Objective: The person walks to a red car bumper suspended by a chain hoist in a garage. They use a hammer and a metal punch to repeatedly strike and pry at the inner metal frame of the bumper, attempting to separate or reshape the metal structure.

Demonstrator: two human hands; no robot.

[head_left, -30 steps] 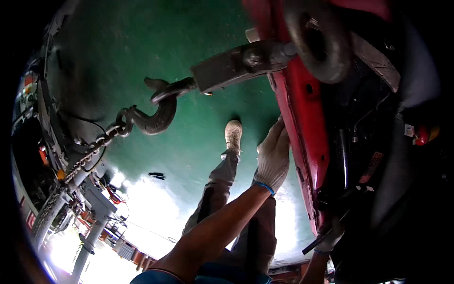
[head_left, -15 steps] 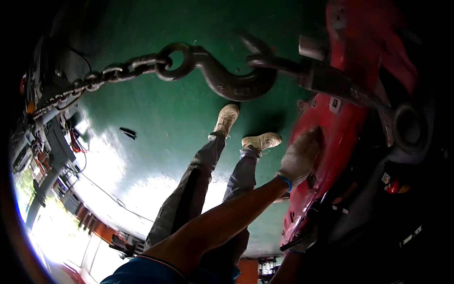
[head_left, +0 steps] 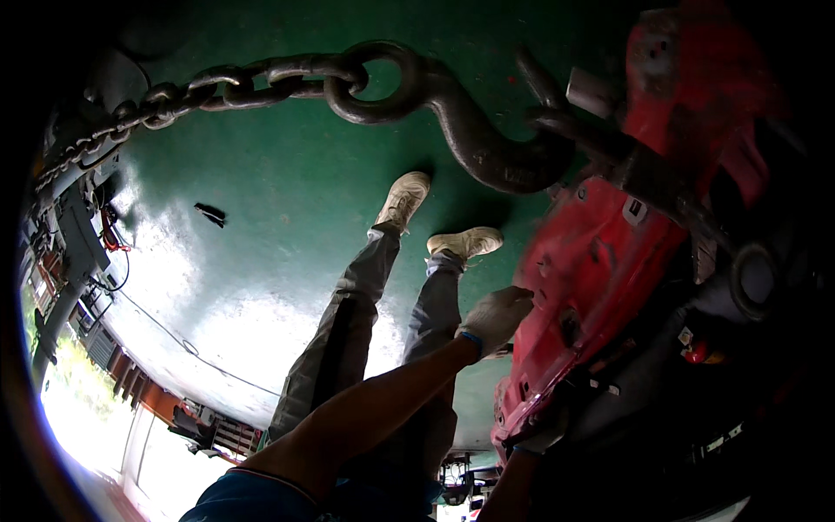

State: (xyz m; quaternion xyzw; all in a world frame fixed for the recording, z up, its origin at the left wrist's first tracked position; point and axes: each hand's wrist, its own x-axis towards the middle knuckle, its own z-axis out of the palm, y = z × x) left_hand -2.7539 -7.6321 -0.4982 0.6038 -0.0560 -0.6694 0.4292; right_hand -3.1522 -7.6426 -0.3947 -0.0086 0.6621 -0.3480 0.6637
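Observation:
My gloved left hand (head_left: 497, 315) reaches to the left edge of a red metal body panel (head_left: 600, 252), fingers extended and slightly bent, apparently holding nothing. Lower right, my gloved right hand (head_left: 537, 428) is in deep shadow beside the panel's lower end; its fingers and anything in them are unclear. A large dark steel hook (head_left: 487, 157) on a heavy chain (head_left: 228, 90) hangs over the panel and floor, linked to a shackle and metal fitting (head_left: 650, 177) with a ring (head_left: 751, 278) at the right.
Below are my legs and beige shoes (head_left: 465, 244) on the green floor (head_left: 217, 157). A small black object (head_left: 211, 214) lies there. Grey steel frames (head_left: 74, 226) with cables stand at left, beside a bright opening. The right side is very dark.
The view has swung, showing more chain, both shoes and more of the panel, which sits farther right. My left hand has moved lower along the panel, toward its left edge.

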